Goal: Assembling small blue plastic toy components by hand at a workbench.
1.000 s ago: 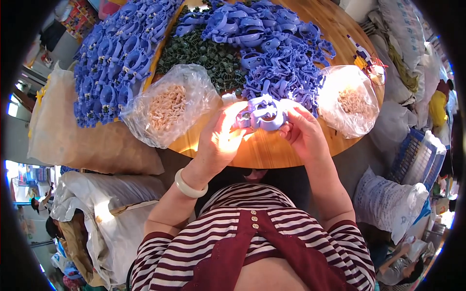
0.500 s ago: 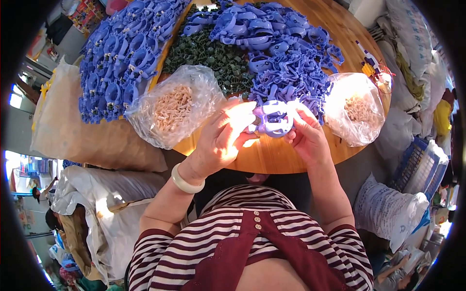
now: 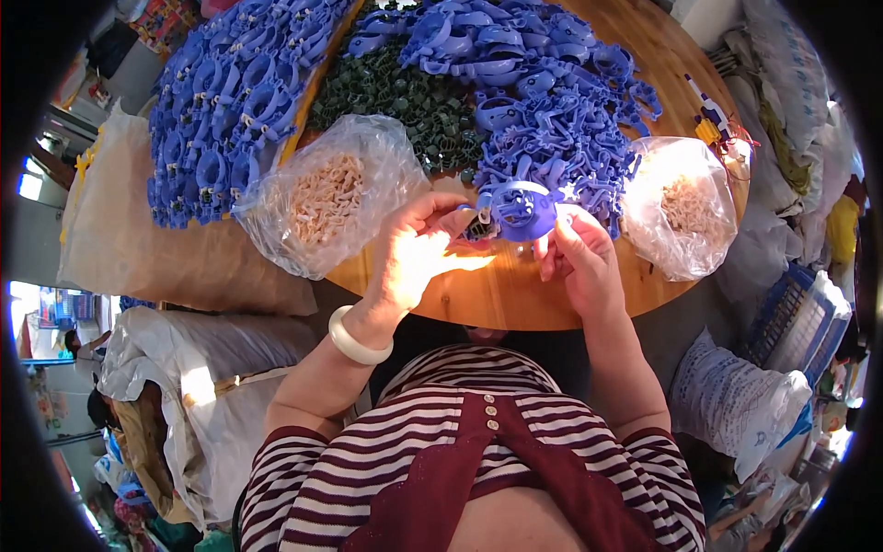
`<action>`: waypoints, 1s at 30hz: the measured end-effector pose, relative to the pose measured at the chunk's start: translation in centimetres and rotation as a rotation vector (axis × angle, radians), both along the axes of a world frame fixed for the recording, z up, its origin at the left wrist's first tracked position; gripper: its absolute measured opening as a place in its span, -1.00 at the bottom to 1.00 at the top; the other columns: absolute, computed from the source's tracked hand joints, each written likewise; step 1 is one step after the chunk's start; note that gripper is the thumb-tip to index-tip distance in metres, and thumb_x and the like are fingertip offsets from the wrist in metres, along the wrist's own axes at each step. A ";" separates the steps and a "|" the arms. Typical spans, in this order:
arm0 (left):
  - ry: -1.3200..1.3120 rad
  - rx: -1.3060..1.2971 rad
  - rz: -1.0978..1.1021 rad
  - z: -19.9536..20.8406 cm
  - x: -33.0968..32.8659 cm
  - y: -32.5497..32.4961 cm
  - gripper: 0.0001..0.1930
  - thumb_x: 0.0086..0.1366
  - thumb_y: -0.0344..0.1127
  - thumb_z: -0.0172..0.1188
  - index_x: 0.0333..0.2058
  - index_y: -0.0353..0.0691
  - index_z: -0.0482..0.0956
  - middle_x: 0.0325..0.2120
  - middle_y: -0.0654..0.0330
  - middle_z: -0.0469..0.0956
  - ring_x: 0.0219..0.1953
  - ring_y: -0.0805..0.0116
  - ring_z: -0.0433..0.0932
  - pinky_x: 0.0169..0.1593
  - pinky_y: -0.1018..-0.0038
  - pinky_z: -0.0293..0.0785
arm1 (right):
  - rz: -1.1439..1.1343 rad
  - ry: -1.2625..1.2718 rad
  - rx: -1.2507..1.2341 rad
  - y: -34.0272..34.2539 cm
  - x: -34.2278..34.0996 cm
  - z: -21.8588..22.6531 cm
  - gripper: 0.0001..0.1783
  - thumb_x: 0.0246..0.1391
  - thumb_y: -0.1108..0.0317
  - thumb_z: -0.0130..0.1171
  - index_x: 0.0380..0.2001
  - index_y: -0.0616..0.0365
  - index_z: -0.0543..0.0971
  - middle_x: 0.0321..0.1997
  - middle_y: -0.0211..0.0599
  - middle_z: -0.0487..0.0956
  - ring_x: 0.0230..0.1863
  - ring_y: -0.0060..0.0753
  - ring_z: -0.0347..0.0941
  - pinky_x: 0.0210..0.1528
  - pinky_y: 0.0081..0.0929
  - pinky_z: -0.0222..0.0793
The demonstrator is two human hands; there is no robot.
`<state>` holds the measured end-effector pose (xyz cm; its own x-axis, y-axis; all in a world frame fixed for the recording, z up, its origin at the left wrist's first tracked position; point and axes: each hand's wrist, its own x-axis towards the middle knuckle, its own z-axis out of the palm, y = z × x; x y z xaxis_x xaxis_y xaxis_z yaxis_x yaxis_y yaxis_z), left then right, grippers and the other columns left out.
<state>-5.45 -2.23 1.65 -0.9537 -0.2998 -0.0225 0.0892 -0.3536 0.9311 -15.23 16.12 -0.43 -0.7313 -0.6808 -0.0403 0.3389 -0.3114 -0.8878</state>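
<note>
Above the near edge of the table, I hold a blue-purple plastic toy part [image 3: 524,210] with a rounded, bowl-like body. My left hand [image 3: 411,253] pinches its left end, where a small dark green piece [image 3: 479,224] shows by the fingertips. At the right edge, the thumb and fingertips of my right hand [image 3: 584,262] are closed on the part. Just beyond my hands lies a heap of small blue figure-like parts [image 3: 552,152]. Dark green clip-like pieces [image 3: 400,101] are piled left of that heap. Strong sunlight washes out some of my left hand.
Clear plastic bags of small beige pieces lie at left [image 3: 328,198] and right [image 3: 682,204]. Larger blue parts [image 3: 497,41] cover the far side of the wooden table [image 3: 552,308]. Assembled blue parts [image 3: 221,120] fill a board at far left. A pen-like tool [image 3: 706,106] lies at right.
The blue part has been turned, so its rounded side and the dark green piece now show. My left hand has shifted slightly left, and the right fingers sit slightly lower on the part.
</note>
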 end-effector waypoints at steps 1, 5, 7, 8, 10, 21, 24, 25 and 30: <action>-0.124 0.101 -0.009 0.1 0.1 0.0 -0.82 0.25 -0.45 0.03 -0.19 -0.39 0.42 -0.37 0.22 0.50 -0.40 0.40 0.54 -0.22 0.36 0.60 | -0.010 0.085 0.108 0.1 0.1 0.1 -0.77 0.16 0.25 -0.02 -0.41 0.19 0.45 -0.53 -0.35 0.50 -0.61 -0.68 0.35 -0.56 -0.74 0.24; -0.156 0.073 -0.079 -0.6 0.1 -0.4 -0.79 0.32 -0.38 -0.08 -0.17 -0.37 0.43 -0.31 0.14 0.53 -0.33 0.27 0.59 -0.22 0.29 0.59 | -0.020 0.157 0.149 -0.2 0.1 0.2 -0.72 0.18 0.17 -0.07 -0.41 0.17 0.43 -0.53 -0.32 0.49 -0.66 -0.70 0.33 -0.62 -0.78 0.24; -0.137 0.040 -0.058 -0.7 0.3 -0.2 -0.79 0.32 -0.36 -0.08 -0.18 -0.37 0.43 -0.31 0.14 0.54 -0.33 0.27 0.58 -0.22 0.31 0.59 | -0.052 0.166 0.141 -0.3 0.2 0.2 -0.71 0.18 0.16 -0.06 -0.37 0.19 0.44 -0.55 -0.33 0.49 -0.67 -0.68 0.34 -0.63 -0.79 0.23; -0.139 0.041 -0.058 -0.8 0.3 -0.2 -0.79 0.32 -0.36 -0.08 -0.18 -0.37 0.43 -0.31 0.14 0.54 -0.33 0.27 0.58 -0.22 0.31 0.59 | -0.052 0.164 0.142 -0.4 0.3 0.4 -0.71 0.18 0.16 -0.06 -0.37 0.19 0.44 -0.55 -0.33 0.49 -0.67 -0.68 0.34 -0.63 -0.79 0.23; -0.092 -0.019 -0.077 -0.9 0.3 -0.3 -0.79 0.32 -0.38 -0.09 -0.18 -0.37 0.43 -0.30 0.13 0.54 -0.34 0.28 0.58 -0.22 0.31 0.58 | -0.100 0.167 0.169 -0.6 0.6 0.8 -0.70 0.17 0.16 -0.05 -0.33 0.20 0.46 -0.55 -0.33 0.50 -0.65 -0.66 0.35 -0.63 -0.78 0.22; -0.078 0.006 -0.085 0.0 0.6 0.3 -0.78 0.24 -0.52 0.00 -0.14 -0.47 0.36 -0.29 0.10 0.50 -0.30 0.35 0.54 -0.18 0.40 0.56 | 0.000 0.160 0.217 -0.2 0.7 0.6 -0.64 0.14 0.20 -0.02 -0.15 0.28 0.46 -0.66 -0.33 0.47 -0.66 -0.61 0.37 -0.60 -0.75 0.25; -0.109 -0.020 -0.066 0.1 0.5 0.4 -0.78 0.23 -0.55 -0.01 -0.14 -0.47 0.36 -0.29 0.09 0.50 -0.29 0.32 0.54 -0.18 0.43 0.55 | 0.002 0.179 0.210 -0.2 0.7 0.7 -0.66 0.14 0.22 0.00 -0.15 0.27 0.46 -0.65 -0.35 0.48 -0.67 -0.62 0.36 -0.59 -0.76 0.25; -0.138 -0.023 -0.045 0.1 0.5 0.4 -0.78 0.22 -0.57 -0.01 -0.14 -0.46 0.36 -0.28 0.08 0.50 -0.29 0.31 0.54 -0.18 0.44 0.55 | 0.008 0.154 0.192 -0.3 0.8 0.7 -0.67 0.14 0.24 0.01 -0.14 0.27 0.46 -0.65 -0.37 0.48 -0.67 -0.63 0.36 -0.58 -0.75 0.24; -0.117 -0.093 -0.024 -1.1 0.2 0.4 -0.79 0.22 -0.58 -0.03 -0.14 -0.44 0.35 -0.28 0.08 0.48 -0.28 0.32 0.54 -0.18 0.45 0.55 | -0.021 0.156 0.162 -0.6 1.0 0.6 -0.75 0.11 0.32 0.05 -0.19 0.24 0.46 -0.64 -0.40 0.49 -0.67 -0.65 0.35 -0.57 -0.75 0.23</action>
<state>-5.22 -1.82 0.54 -0.9532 -0.2829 -0.1070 -0.0293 -0.2657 0.9636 -14.20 15.56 0.14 -0.7512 -0.6592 -0.0334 0.1884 -0.1657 -0.9680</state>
